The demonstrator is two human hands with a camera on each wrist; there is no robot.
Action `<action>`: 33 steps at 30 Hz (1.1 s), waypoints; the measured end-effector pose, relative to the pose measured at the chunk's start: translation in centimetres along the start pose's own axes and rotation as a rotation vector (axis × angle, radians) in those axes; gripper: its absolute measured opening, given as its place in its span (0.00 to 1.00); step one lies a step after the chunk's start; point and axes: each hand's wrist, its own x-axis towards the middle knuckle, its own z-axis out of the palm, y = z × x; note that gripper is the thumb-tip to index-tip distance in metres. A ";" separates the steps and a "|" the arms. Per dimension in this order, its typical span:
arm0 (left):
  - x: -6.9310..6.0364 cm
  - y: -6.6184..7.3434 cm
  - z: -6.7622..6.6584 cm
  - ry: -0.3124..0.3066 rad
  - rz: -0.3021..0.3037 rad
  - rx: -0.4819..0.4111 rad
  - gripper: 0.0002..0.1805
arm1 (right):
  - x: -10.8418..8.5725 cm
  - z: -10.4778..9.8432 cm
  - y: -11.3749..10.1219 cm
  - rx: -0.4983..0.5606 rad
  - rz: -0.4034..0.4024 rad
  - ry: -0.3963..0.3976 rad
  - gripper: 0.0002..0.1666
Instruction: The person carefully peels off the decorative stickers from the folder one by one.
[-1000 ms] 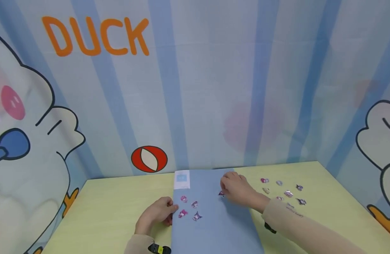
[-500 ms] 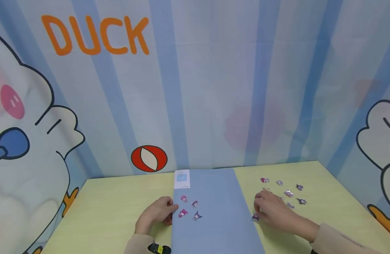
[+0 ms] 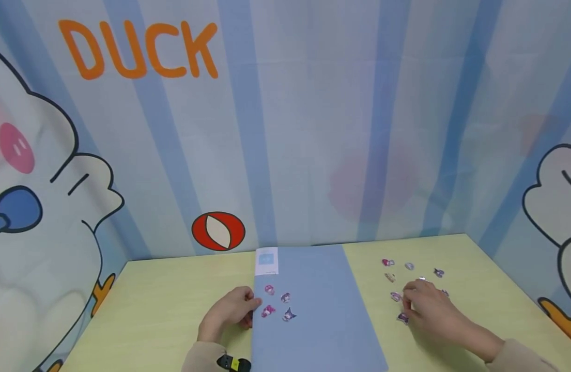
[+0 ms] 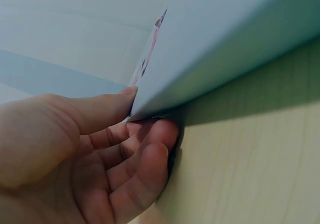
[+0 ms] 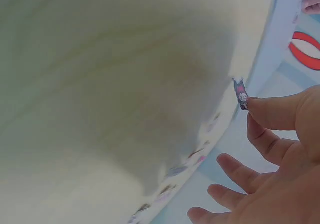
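A blue folder [image 3: 318,310] lies on the table with a white label at its top left and several small cartoon stickers [image 3: 289,314] on its left half. My left hand [image 3: 231,312] grips the folder's left edge; in the left wrist view its thumb [image 4: 107,108] lies on top and the fingers curl beneath. Over the table right of the folder, my right hand [image 3: 431,310] pinches a dark cartoon sticker [image 5: 241,93] between thumb and forefinger, the other fingers spread. Around that hand lie several loose stickers [image 3: 389,277], some partly hidden by it.
The pale yellow table [image 3: 173,289] ends at a striped blue curtain [image 3: 304,129] behind and at both sides. Printed duck figures flank the table. A dark device [image 3: 234,363] is strapped at the left wrist.
My right hand has moved from above the folder rightward to the loose stickers, still pinching the dark sticker. The left hand has stayed at the folder's edge.
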 end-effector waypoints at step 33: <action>0.1 0.0 -0.1 -0.020 0.016 -0.015 0.10 | 1.7 -0.1 -0.4 0.003 0.027 -0.049 0.14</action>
